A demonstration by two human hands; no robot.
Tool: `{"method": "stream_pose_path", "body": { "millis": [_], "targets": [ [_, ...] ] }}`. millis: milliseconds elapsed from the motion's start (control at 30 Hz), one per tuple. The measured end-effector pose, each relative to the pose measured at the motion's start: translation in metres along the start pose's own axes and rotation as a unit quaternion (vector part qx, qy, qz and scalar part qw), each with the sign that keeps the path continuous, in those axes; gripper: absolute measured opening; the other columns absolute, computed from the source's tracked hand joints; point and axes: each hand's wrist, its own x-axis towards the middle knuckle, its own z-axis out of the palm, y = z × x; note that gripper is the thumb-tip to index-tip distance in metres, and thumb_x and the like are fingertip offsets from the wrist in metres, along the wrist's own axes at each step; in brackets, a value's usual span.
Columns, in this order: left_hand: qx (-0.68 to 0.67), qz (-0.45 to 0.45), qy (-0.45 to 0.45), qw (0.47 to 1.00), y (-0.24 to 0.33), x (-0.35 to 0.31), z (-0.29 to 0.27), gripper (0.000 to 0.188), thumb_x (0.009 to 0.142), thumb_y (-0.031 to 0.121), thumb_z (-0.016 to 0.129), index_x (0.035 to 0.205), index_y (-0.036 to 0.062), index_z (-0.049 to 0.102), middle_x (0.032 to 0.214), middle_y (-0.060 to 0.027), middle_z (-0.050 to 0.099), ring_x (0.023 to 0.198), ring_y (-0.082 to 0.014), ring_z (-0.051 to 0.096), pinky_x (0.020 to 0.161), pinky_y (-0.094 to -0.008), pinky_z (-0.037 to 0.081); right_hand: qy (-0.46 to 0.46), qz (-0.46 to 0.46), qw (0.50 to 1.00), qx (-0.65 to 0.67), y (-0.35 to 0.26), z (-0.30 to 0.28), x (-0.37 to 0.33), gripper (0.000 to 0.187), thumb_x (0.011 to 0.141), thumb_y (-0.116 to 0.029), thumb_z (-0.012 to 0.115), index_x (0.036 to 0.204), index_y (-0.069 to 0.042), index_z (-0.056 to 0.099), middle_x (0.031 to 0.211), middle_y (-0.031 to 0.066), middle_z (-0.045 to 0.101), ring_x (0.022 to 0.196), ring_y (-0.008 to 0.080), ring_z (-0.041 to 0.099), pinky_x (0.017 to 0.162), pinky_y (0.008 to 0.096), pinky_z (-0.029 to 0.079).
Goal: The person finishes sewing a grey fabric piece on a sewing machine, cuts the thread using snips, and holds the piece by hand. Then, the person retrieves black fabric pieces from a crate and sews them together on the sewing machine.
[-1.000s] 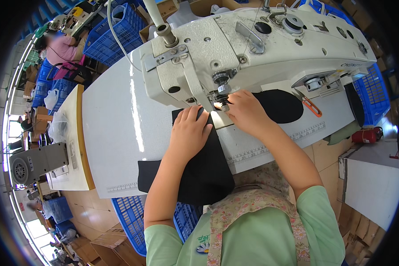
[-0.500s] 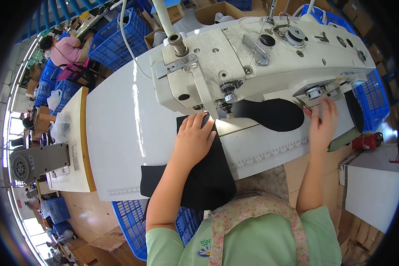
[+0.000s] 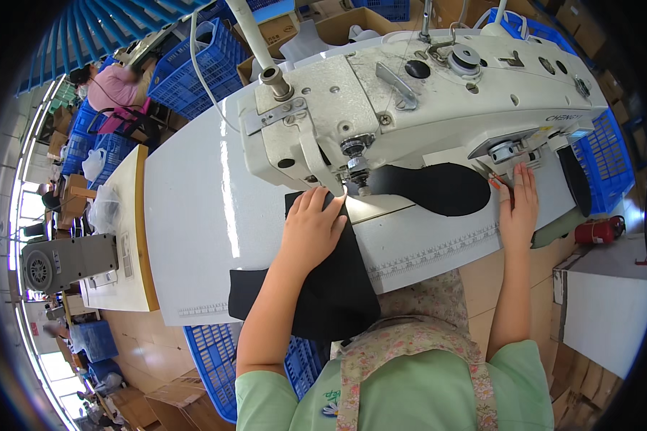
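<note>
Black fabric (image 3: 338,287) drapes over the front edge of the white sewing machine table (image 3: 183,230), its upper end beside the needle area. My left hand (image 3: 313,226) lies flat on this cloth with fingers stretched forward, close to the presser foot (image 3: 363,188). My right hand (image 3: 519,208) rests at the machine's right end, fingers extended, touching or just beside small orange-handled snips (image 3: 497,179). Between the hands lies a black sole-shaped piece (image 3: 446,189), its narrow end behind the needle area. The white sewing machine (image 3: 323,93) stands over the far side.
A printed ruler strip (image 3: 438,248) runs along the front edge. Blue crates (image 3: 208,359) stand below and around the table. A grey motor unit (image 3: 72,262) sits at the left; a red fire extinguisher (image 3: 598,230) is at the right. Another person (image 3: 111,90) sits far left.
My right hand has come down and settled beside the orange-handled snips, its blur gone. My left hand stays on the black fabric. The view has shifted slightly.
</note>
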Motion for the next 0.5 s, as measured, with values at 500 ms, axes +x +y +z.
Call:
{"method": "stream_pose_path", "body": {
  "millis": [500],
  "targets": [
    [-0.009, 0.004, 0.007, 1.0, 0.0009, 0.0015, 0.0, 0.037, 0.088, 0.024, 0.066, 0.121, 0.0097, 0.059, 0.134, -0.0197, 0.052, 0.126, -0.0389, 0.049, 0.104, -0.0474, 0.041, 0.008, 0.006, 1.0, -0.002, 0.0033, 0.0026, -0.0004, 0.045, 0.093, -0.019, 0.061, 0.135, -0.002, 0.056, 0.142, 0.0145, 0.053, 0.137, 0.036, 0.043, 0.112, 0.0442, 0.033]
  ]
}}
